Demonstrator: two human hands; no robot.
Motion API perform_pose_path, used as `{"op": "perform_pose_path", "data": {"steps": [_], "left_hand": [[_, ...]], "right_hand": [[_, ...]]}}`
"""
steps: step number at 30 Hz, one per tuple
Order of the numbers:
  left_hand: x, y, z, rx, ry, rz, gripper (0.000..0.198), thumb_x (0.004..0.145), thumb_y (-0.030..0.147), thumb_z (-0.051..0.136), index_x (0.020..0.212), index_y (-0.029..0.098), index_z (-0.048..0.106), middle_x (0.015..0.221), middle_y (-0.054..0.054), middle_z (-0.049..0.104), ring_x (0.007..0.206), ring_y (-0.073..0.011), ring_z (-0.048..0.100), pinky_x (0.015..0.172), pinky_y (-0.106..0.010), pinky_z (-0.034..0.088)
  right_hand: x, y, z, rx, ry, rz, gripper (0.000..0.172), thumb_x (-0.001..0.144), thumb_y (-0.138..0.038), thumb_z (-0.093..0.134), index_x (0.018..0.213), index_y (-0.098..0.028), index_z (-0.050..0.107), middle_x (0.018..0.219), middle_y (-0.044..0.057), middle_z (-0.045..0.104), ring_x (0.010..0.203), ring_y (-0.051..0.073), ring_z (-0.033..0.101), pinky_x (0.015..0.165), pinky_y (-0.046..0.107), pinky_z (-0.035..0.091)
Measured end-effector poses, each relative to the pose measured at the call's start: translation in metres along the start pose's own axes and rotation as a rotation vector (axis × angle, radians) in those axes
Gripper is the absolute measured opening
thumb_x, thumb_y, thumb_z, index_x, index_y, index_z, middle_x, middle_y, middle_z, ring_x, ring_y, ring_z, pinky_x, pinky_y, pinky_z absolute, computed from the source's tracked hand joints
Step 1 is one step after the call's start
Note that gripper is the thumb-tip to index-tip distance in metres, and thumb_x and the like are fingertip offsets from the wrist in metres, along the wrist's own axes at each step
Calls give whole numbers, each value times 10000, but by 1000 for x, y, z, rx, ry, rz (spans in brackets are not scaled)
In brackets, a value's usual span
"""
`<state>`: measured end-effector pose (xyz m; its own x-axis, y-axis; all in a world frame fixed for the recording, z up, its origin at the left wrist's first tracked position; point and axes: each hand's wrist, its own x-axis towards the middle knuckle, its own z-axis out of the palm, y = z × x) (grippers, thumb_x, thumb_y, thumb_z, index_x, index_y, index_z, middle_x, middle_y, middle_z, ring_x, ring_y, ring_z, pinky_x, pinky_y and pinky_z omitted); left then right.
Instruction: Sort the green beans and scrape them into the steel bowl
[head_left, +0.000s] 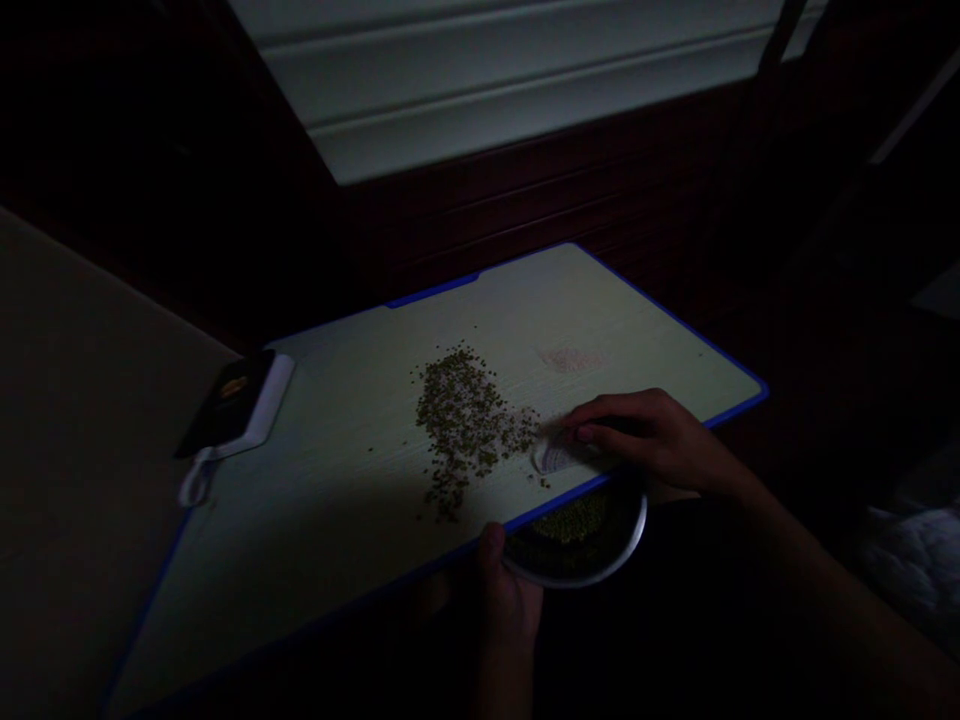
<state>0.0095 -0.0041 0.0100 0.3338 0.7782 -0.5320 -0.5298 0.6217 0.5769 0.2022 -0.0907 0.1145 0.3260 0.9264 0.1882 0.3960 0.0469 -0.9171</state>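
Note:
A pile of small green-brown grains lies spread on a pale table with a blue edge. My right hand rests on the table at the pile's right side, fingers pressed on a small white card. My left hand grips the rim of a round metal plate held just below the table's near edge. The plate holds some of the same grains.
A dark phone with a white charger and cable lies at the table's left corner. A faint pinkish patch marks the table beyond my right hand. A beige surface is at left, a light wall panel beyond. The room is very dark.

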Motion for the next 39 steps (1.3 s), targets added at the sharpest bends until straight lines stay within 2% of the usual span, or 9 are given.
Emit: {"op": "perform_pose_path", "data": {"steps": [4, 7, 10, 16, 20, 26, 30, 35, 39], "left_hand": [[-1, 1, 2, 19, 49, -25, 723, 563, 427, 812, 1218, 172, 642, 1152, -127, 747, 1348, -374, 500, 1186, -542, 307], [-2, 2, 5, 45, 45, -30, 650, 546, 466, 808, 1101, 147, 695, 1033, -159, 769, 1255, -415, 576, 1125, -589, 381], [-3, 2, 6, 41, 32, -30, 634, 520, 486, 827, 1047, 152, 719, 996, -161, 775, 1156, -430, 636, 1093, -624, 404], [-2, 2, 5, 7, 58, -47, 674, 511, 439, 846, 1100, 146, 699, 1058, -144, 771, 1196, -384, 619, 1158, -559, 348], [-1, 2, 3, 17, 27, -45, 719, 533, 458, 833, 1171, 165, 677, 1105, -137, 761, 1231, -387, 598, 1143, -571, 364], [2, -1, -3, 7, -4, -11, 740, 596, 414, 804, 1286, 220, 621, 1323, -108, 675, 1380, -348, 469, 1181, -514, 321], [3, -1, -2, 9, 11, -13, 756, 571, 429, 815, 1262, 187, 631, 1304, -130, 683, 1385, -364, 457, 1177, -520, 327], [2, 0, 1, 0, 30, -21, 785, 568, 423, 816, 1292, 208, 604, 1313, -109, 681, 1344, -378, 502, 1155, -545, 361], [3, 0, -1, -28, 1, -8, 825, 560, 409, 839, 1321, 216, 587, 1312, -100, 684, 1381, -366, 463, 1191, -547, 300]], "right_hand": [[1, 0, -1, 21, 1, 4, 227, 956, -333, 640, 1148, -271, 743, 1080, -8, 755, 980, 140, 695, 863, 255, 527], [1, -1, -2, 43, 5, 13, 220, 946, -339, 653, 1125, -257, 751, 1061, 4, 760, 968, 151, 700, 859, 268, 531], [1, -1, -3, 43, 10, 22, 217, 937, -341, 665, 1109, -246, 757, 1047, 19, 762, 961, 166, 704, 852, 283, 535], [1, 2, -2, 89, -39, 29, 234, 949, -349, 649, 1121, -223, 746, 1044, 39, 758, 955, 173, 705, 842, 289, 540], [1, 3, -1, 43, -55, 10, 235, 957, -354, 637, 1124, -229, 745, 1063, 34, 758, 969, 170, 704, 854, 289, 543], [1, 5, -1, -6, -45, -29, 244, 970, -344, 613, 1164, -260, 736, 1113, 27, 748, 1000, 168, 697, 889, 303, 543], [2, 3, 0, -16, 24, -26, 238, 965, -338, 623, 1158, -262, 740, 1087, 17, 753, 978, 157, 701, 876, 280, 542], [1, 3, -1, -9, -20, -39, 232, 960, -325, 632, 1139, -233, 745, 1089, 31, 755, 993, 166, 703, 875, 273, 536], [0, 2, -2, 31, -47, -19, 232, 964, -321, 622, 1129, -214, 744, 1088, 44, 755, 998, 173, 704, 875, 282, 538]]}}
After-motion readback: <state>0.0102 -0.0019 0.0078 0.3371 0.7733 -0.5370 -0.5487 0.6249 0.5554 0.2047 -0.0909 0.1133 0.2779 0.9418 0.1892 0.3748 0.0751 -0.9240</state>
